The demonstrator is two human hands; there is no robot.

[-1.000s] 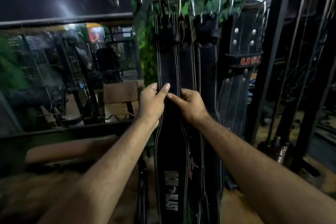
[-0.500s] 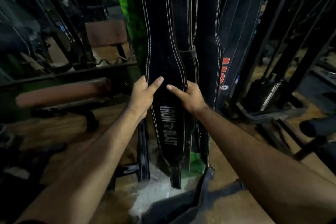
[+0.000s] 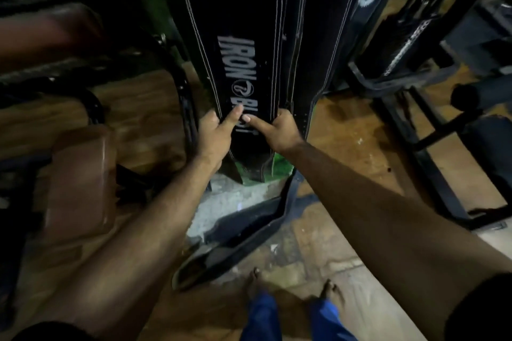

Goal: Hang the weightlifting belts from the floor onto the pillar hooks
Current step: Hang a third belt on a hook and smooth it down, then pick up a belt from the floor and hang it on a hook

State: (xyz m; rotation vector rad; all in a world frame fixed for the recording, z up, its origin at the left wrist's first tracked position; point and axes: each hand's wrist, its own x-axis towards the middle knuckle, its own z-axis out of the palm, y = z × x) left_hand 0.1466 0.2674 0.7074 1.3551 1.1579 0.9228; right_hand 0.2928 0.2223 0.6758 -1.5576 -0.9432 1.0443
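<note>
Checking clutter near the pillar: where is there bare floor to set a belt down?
Bare wood floor lies right of the hanging belts, bordered by the black machine frame. A pale concrete patch sits under the belts, edged by the belt on the floor. Left is crowded with padded benches.

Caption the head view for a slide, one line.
Both hands, left and right, grip the hanging Iron Blast belt near its bottom; another belt lies on the floor.
</note>
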